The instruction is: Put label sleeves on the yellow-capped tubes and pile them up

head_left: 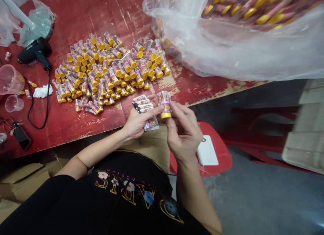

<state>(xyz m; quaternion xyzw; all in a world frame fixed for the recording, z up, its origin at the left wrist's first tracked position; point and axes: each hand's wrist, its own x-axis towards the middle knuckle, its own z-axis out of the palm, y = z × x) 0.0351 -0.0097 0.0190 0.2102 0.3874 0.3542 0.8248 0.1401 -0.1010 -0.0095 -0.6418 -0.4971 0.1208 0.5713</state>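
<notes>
By the near edge of the red bench [83,12]: one yellow-ended vial [165,106], pinched in the right grip [186,130], fingers closed on it; left thumb at its other side. Left grip [138,122] closed on overlapping printed packets [146,106], partly finger-covered, count unclear. Beyond, piled vials [108,69], too many to count; one plastic bag [240,49] blocking the right; one heat gun [36,52], one pink basket [11,80] left.
</notes>
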